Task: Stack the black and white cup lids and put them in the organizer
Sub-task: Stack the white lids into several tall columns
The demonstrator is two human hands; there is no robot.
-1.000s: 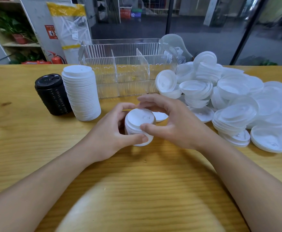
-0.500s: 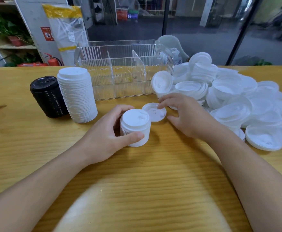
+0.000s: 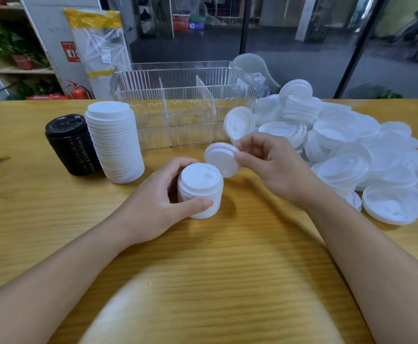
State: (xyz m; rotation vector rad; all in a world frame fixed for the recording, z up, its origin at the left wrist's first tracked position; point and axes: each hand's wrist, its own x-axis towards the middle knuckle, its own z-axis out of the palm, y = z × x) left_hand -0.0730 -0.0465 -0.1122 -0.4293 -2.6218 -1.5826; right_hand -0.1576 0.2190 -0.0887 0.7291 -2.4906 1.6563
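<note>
Single white lid (image 3: 221, 158) pinched at rim by right hand (image 3: 273, 167), tilted, just above short stack (image 3: 200, 189). Left hand (image 3: 158, 202) wraps short stack (standing on table (image 3: 54, 219)). Organizer (image 3: 185, 105) beyond grip; loose lid pile (image 3: 352, 150) right of it.

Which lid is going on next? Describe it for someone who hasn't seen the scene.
Start at the clear organizer at the table's back. Just in front of its right end, the right hand pinches one white lid. Unlike the heaped lids, it is alone, tilted, off the table.
</note>
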